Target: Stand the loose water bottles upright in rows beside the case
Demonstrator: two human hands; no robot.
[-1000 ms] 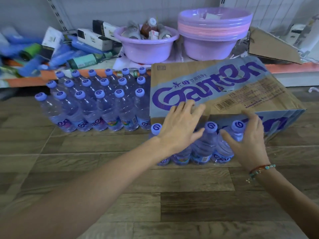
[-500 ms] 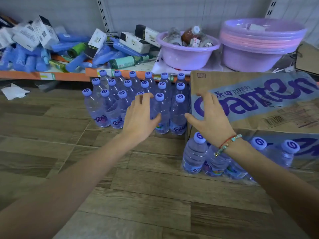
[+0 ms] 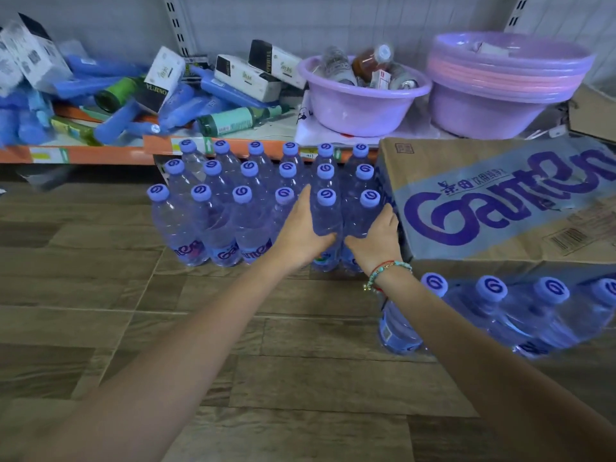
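Note:
Clear water bottles with purple caps (image 3: pixel 242 195) stand upright in three rows on the wood floor, left of the cardboard case (image 3: pixel 466 168) printed with purple letters. My left hand (image 3: pixel 298 236) grips the front-row bottle (image 3: pixel 326 208) second from the case, fingers up its left side and thumb across its front. My right hand (image 3: pixel 376 243) grips the front-row bottle (image 3: pixel 368 211) right beside the case. A further row of bottles (image 3: pixel 490 295) stands in front of the case at lower right, partly behind my right forearm.
Behind the bottles runs a low orange-edged shelf (image 3: pixel 100 155) heaped with blue rolls, boxes and green bottles. A purple basin (image 3: pixel 360 105) of small items and a stack of purple and pink basins (image 3: pixel 493 105) sit on it. Bare wood floor (image 3: pixel 266 328) lies in front.
Both hands left the case and the bottles in front of it, moved left to the standing rows and closed on the two front bottles nearest the case. The view shifted left.

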